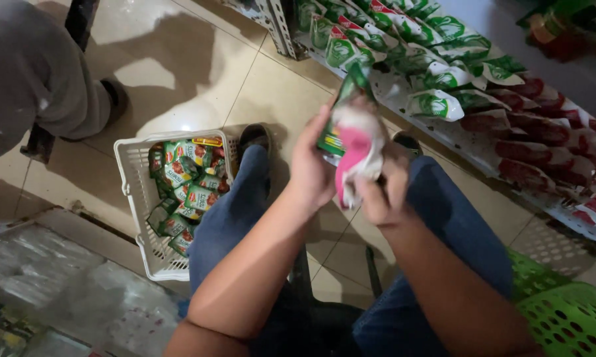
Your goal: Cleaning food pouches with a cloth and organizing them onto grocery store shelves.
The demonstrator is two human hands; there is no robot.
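While seated with knees apart in blue jeans, a person raises both forearms over the lap and works on a green sachet (341,112) held upright above the knees. Left hand (314,165) is lifted, wrist bent back, its fingers curled around the sachet's near side and clamping it. Right hand (385,188) meets it from the opposite side, fingers bunched around a pink-and-white cloth (356,155) pressed against the sachet's face. Left of the sachet, on the tiled floor beside the left knee, stands a white plastic basket (134,192) filled with more green sachets (186,188). Beyond the sachet, a low shelf (456,135) carries rows of green-and-white packets (437,104) and red packets (542,155). Right of the sachet, by the right thigh, sits a green plastic basket (569,317). Far left of the sachet, another person's grey-trousered leg (40,73) crouches.
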